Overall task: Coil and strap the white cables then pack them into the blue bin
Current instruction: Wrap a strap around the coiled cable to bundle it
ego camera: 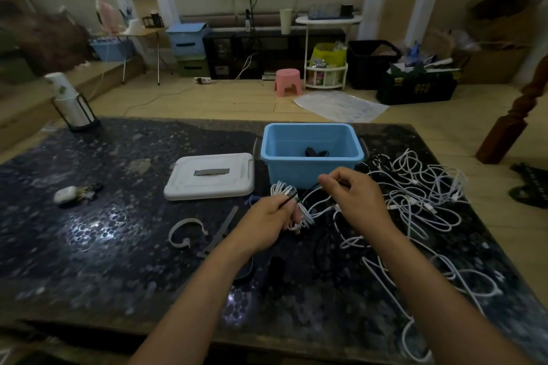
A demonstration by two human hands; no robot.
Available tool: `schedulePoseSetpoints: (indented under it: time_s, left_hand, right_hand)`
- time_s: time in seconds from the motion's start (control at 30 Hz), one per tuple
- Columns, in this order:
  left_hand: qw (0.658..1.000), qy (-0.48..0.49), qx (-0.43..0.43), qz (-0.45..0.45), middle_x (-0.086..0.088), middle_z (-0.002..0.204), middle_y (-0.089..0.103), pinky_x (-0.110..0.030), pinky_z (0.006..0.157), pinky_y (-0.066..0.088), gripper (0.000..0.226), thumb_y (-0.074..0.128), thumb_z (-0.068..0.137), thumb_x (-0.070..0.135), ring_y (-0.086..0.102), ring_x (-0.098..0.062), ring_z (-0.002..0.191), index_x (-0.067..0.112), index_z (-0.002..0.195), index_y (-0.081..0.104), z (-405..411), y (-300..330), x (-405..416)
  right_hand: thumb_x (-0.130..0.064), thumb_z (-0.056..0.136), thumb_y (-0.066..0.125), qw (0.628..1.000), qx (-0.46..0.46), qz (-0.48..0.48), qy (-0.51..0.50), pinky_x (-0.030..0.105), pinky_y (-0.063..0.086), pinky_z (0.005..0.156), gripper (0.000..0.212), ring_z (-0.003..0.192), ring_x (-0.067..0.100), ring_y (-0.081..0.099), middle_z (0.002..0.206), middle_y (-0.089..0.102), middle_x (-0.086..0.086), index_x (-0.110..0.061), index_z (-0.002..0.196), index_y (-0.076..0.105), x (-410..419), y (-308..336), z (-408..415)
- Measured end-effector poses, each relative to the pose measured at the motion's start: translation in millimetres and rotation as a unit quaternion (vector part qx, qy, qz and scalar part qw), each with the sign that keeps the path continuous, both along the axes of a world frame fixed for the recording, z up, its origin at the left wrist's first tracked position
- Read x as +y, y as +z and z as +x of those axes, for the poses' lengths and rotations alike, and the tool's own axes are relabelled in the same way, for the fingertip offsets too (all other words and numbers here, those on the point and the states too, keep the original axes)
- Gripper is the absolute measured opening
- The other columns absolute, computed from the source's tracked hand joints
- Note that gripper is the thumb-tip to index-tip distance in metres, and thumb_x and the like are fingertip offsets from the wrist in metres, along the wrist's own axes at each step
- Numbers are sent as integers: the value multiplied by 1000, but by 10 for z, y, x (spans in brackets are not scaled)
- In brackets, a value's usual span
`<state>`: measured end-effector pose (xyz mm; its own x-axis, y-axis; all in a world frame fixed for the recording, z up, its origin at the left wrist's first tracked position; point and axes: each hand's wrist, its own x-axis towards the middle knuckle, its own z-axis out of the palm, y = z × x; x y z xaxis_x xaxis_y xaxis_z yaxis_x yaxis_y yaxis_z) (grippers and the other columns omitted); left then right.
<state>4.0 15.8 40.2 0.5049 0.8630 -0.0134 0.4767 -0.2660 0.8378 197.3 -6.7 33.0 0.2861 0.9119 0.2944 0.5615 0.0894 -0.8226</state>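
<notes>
Left hand [268,213] grip curled round coiled white cable [284,191], right hand [353,197] pinching dark strap [308,188], no legible writing.

Both bare forearms reach forward from the lower edge of the view and converge toward the middle, the wrists roughly straight. The left hand [271,213] is seen from its back, its fingers curled closed round a bundle it grips, thumb side turned up and to the right. The right hand [354,197] sits slightly higher and just beside it, back toward the camera, thumb and forefinger drawn together in a pinch that points left, the other fingers curled loosely underneath. The two hands are close but apart.
</notes>
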Motion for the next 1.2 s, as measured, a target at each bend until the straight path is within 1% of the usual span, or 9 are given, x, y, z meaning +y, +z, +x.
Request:
schedulePoseSetpoints:
  time_s: [0.17,0.27,0.37,0.53,0.63,0.77,0.97,1.07,1.2]
  left_hand:
    - [997,64,-45,-29,0,70,51,-29,65,34,35,44,105,28,45,-10,67,19,71,49,-47,-6,25]
    - [992,100,-69,-33,8,65,50,-19,61,36,40,43,106,25,44,1,58,19,67,47,-91,36,35]
    - [990,112,-82,-26,8,66,50,-29,68,36,39,42,106,26,45,-7,64,19,68,48,-92,35,90]
    - [986,146,-79,-24,0,90,67,-35,79,48,46,29,103,52,62,-15,85,20,98,62,-8,41,65]
    - [985,122,-99,-64,9,54,45,-29,53,29,59,21,95,64,40,-11,53,23,62,47,67,123,16]
    - [971,98,-158,-148,4,53,36,-30,51,21,66,22,79,81,29,-11,49,24,53,42,108,140,-40]
    - [966,141,-152,-152,4,49,42,-29,52,27,62,24,102,59,36,-13,49,21,57,44,99,46,12]
    - [971,181,-137,-69,1,53,50,-31,55,33,61,21,105,49,42,-12,49,17,61,48,111,39,16]
    - [945,263,-195,-13,-8,57,57,-31,60,39,65,23,106,47,51,-19,54,13,60,53,42,55,145]
  right_hand:
    - [-44,96,59,993,-89,-64,34,26,36,54,34,55,2,53,58,58,-15,-25,68,62,-48,31,139]
    - [-39,98,58,989,-108,-89,41,26,39,57,31,60,3,55,64,61,-9,-23,71,63,-75,58,243]
    - [-37,99,55,993,-81,-79,45,32,43,62,29,63,7,57,68,64,-9,-27,73,64,-84,72,232]
    - [-38,99,50,993,8,-38,108,38,47,68,23,69,12,58,75,65,-9,-29,83,64,-130,20,-124]
    - [-32,101,53,991,14,-10,133,32,42,64,20,64,4,51,67,59,-15,-24,86,63,-188,9,-333]
    - [-30,100,55,991,6,-10,136,33,47,69,20,68,8,58,72,65,-15,-27,81,62,-203,6,-474]
    - [-36,97,60,989,-77,-24,122,24,42,62,20,65,3,57,72,66,-13,-25,83,68,-223,-12,-517]
    - [-44,95,59,989,-89,-39,116,33,48,65,24,66,6,59,71,66,-9,-26,82,66,-233,-26,-512]
    - [-40,99,54,986,-63,-79,132,40,52,68,30,62,11,59,62,62,-4,-19,79,63,-245,-60,-450]
